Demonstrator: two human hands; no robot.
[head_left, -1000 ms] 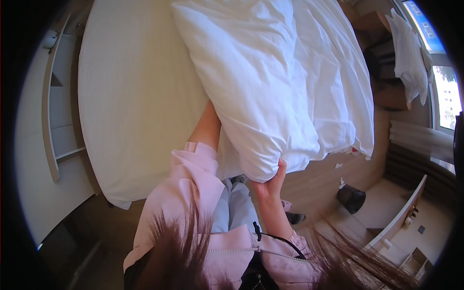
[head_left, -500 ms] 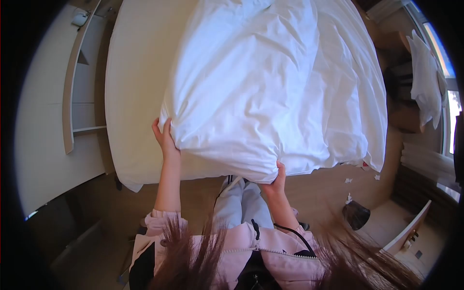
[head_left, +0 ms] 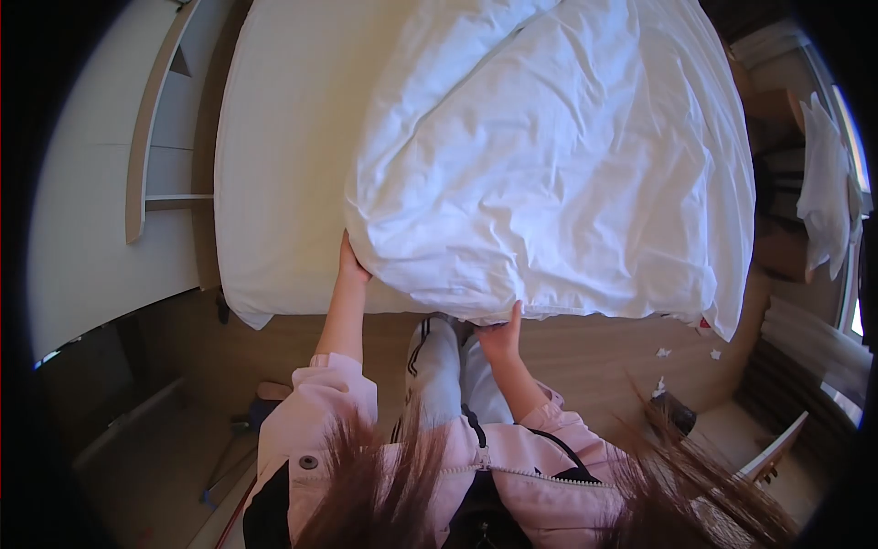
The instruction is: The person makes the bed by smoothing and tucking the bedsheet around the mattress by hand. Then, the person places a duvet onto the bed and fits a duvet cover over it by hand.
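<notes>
A white, crumpled duvet [head_left: 549, 174] covers the middle and right of the bed and drapes to its foot end. My left hand [head_left: 354, 263] is at the duvet's lower left corner, closed on its edge; most of its fingers are hidden under the cloth. At the front edge my right hand [head_left: 500, 337] grips the duvet, with the thumb on top and the other fingers out of sight beneath. Along the left side the flat, cream-white sheet [head_left: 283, 165] on the mattress shows bare.
A white shelf unit [head_left: 174, 137] stands left of the bed. On the wooden floor [head_left: 594, 357] to the right lie white scraps [head_left: 663, 352] and a dark bin [head_left: 675, 414]. White cloth [head_left: 823, 188] hangs over a brown chair [head_left: 776, 114] near the window.
The duvet's front edge has dropped and slackened, and a deep fold now runs across its upper part. Both hands remain at its edge, the left one lower and farther right in view.
</notes>
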